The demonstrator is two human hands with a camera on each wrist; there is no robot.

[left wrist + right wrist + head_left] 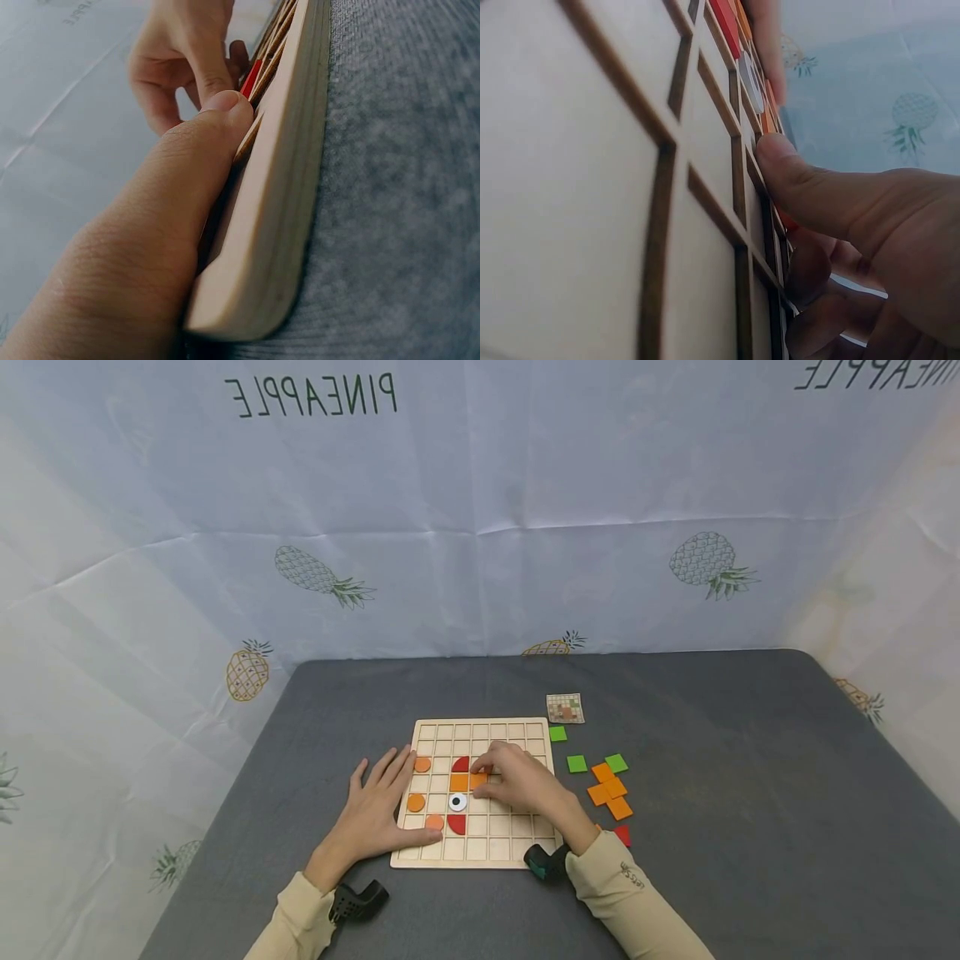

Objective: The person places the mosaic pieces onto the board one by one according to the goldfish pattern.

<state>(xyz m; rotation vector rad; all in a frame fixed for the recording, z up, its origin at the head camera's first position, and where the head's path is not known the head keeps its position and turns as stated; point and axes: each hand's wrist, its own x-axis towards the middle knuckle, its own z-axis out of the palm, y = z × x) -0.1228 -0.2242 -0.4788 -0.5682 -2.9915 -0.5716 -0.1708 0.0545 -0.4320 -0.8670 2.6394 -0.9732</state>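
Pale wood, ruled into a raised grid, makes up the square board (517,850) lying at the lower centre of the frame on a dark grey tabletop (750,760), with a person's two hands working over it, apart from each other. The left hand (375,817) lies spread along the board's left edge, fingers straight, its thumb reaching over the lower left cells beside the lowest of three orange discs (416,802). The right hand (519,778) bends over the middle of the board, thumb and fingertips at opposite sides of an orange square (478,781); the pictures do not show whether they pinch it. A second orange tile (458,782) sits just left of that square, in the middle of the board. Above it is a red quarter-round (461,764), and below it a white disc with a black dot (457,802), with another red piece (456,825) lower still. Loose to the right of the board lie green squares (577,764), a cluster of orange pieces (619,808) and, near the right forearm, a partly hidden red tile (622,835). A small printed card (565,708) rests by the board's upper right corner. Black devices (360,902) are worn at both wrists, beside cream sleeves (637,902). Behind, a pale cloth (480,468) printed with pineapples fills the upper frame, the word "PINEAPPLE" reading backwards at upper left.
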